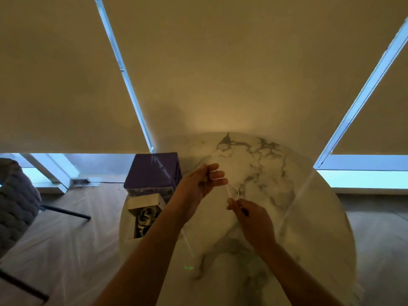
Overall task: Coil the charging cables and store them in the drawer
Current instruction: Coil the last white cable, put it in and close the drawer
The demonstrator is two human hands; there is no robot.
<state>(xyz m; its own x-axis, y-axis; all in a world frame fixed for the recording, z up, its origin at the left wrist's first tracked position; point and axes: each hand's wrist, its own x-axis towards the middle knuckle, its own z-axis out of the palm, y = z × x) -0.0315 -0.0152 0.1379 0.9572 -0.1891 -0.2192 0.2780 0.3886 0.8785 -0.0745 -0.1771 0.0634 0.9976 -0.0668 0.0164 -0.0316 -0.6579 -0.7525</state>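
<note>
Watching the feed: the thin white charging cable (pixel 231 192) sits mid-frame above the round white marble-pattern table (pixel 309 217), with just a small loop formed between the hands, so I'd say coiling has only started on this one. A blurry tail hangs down toward bottom centre. Left hand (pixel 202 184) pinches one end with its other fingers spread; right hand (pixel 251 216) pinches the strand just below the loop. Left of centre, the open white drawer (pixel 146 203) of a small purple box (pixel 154 171) already holds coiled cables, so part's done. Storing this one remains.
</note>
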